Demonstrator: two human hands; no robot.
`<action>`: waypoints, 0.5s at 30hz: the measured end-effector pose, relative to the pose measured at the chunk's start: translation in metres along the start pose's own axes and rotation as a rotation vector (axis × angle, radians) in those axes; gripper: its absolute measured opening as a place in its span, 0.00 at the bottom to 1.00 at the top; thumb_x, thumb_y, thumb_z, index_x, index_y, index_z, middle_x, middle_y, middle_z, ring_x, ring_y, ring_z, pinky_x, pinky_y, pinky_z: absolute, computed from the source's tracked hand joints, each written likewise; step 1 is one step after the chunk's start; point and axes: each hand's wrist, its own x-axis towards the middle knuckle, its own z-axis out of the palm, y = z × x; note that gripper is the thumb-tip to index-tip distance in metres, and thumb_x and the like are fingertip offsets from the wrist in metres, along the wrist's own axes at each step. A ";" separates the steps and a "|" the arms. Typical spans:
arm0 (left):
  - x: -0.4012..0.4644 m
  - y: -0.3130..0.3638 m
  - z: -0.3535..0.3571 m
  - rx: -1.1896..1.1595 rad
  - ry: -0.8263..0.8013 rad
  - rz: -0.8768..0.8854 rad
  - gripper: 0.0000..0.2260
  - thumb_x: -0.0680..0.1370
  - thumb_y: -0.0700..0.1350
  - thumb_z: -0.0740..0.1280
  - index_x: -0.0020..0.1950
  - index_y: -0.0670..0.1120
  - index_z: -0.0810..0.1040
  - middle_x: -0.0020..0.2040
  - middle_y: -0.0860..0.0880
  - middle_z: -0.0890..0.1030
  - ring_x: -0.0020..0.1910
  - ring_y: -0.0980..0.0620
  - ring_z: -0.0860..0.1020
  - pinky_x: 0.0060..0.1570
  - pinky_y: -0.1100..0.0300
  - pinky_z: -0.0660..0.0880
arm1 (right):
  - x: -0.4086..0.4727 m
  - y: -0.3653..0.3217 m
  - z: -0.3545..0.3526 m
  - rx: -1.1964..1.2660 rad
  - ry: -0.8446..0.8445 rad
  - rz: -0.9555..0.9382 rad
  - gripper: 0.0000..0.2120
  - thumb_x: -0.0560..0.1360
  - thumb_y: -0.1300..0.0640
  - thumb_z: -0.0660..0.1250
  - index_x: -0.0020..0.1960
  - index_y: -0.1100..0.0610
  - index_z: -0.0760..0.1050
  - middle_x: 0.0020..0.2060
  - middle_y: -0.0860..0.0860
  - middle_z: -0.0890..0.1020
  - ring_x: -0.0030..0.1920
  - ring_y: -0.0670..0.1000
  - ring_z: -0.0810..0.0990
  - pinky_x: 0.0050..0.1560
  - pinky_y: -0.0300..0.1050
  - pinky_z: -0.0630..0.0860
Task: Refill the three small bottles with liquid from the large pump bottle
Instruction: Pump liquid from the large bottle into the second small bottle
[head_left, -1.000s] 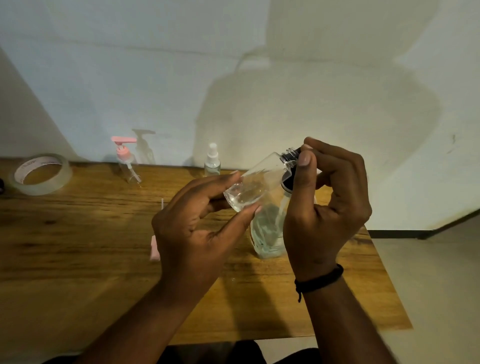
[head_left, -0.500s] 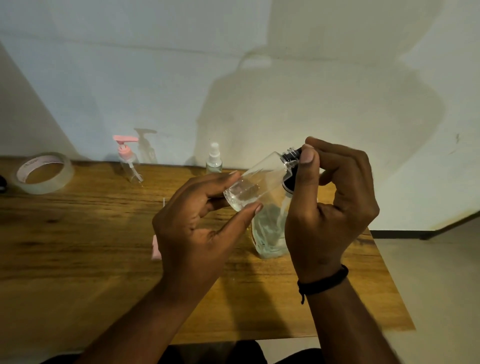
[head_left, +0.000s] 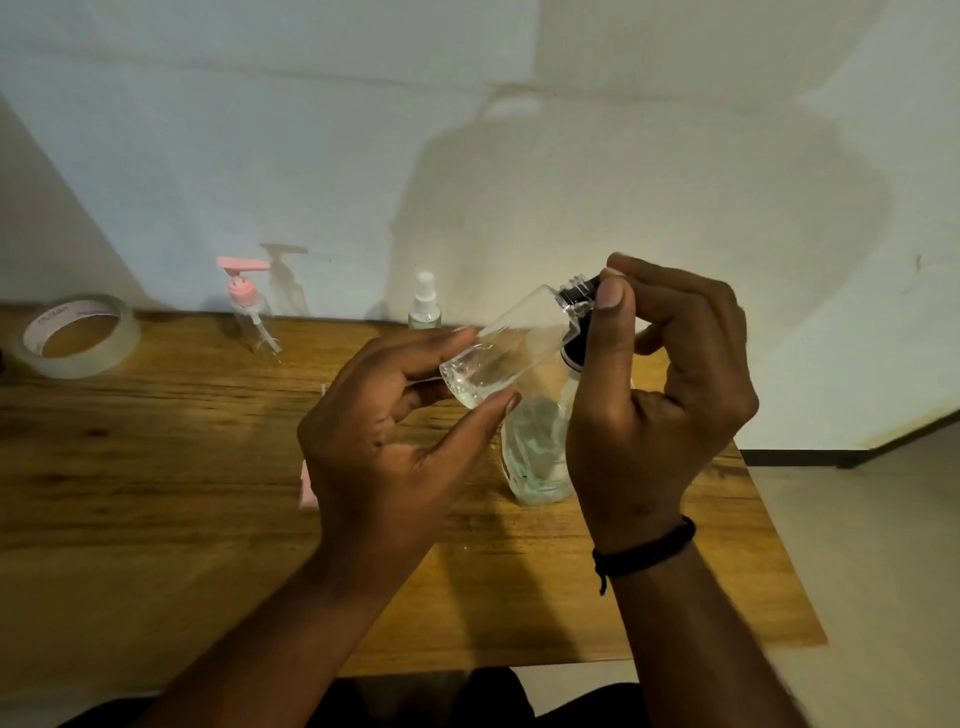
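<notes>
My left hand (head_left: 384, 447) holds a small clear bottle (head_left: 504, 353) by its base, tilted with its open threaded neck pointing up and right. A little clear liquid lies in its lower end. My right hand (head_left: 654, 415) is closed at that neck, thumb against the threads, over a black pump head whose tip shows inside the neck. Behind both hands the large pump bottle (head_left: 535, 457) stands on the table with pale blue liquid in it, its top hidden by my right hand. Two other small bottles stand at the back: a pink-pump one (head_left: 249, 312) and a white-spray one (head_left: 425, 306).
The wooden table (head_left: 156, 467) runs to the wall behind and ends just right of my right wrist, with floor beyond. A roll of clear tape (head_left: 78, 338) lies at the back left. A small pink piece (head_left: 307, 488) peeks out beside my left hand.
Both hands and the tilted small bottle stay almost where they were. My right thumb has shifted slightly on the neck.
</notes>
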 end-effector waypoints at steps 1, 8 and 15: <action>0.000 0.000 0.000 0.003 0.003 -0.001 0.19 0.73 0.41 0.80 0.61 0.39 0.80 0.57 0.44 0.84 0.58 0.50 0.85 0.52 0.57 0.84 | 0.001 -0.001 0.000 -0.004 0.002 -0.004 0.06 0.81 0.63 0.68 0.46 0.55 0.80 0.46 0.54 0.86 0.46 0.57 0.82 0.42 0.63 0.75; 0.001 -0.001 0.000 0.021 0.006 0.012 0.19 0.73 0.40 0.80 0.61 0.39 0.80 0.57 0.44 0.84 0.58 0.51 0.85 0.53 0.58 0.84 | -0.004 0.002 0.002 0.020 0.015 -0.007 0.06 0.81 0.62 0.67 0.46 0.56 0.80 0.47 0.55 0.85 0.46 0.56 0.82 0.40 0.64 0.75; 0.000 0.002 0.000 0.008 0.009 0.013 0.20 0.72 0.40 0.80 0.61 0.40 0.80 0.57 0.45 0.84 0.58 0.51 0.85 0.53 0.58 0.84 | 0.000 0.001 0.000 0.021 0.001 -0.010 0.05 0.81 0.62 0.68 0.47 0.55 0.80 0.48 0.52 0.85 0.47 0.52 0.82 0.42 0.62 0.76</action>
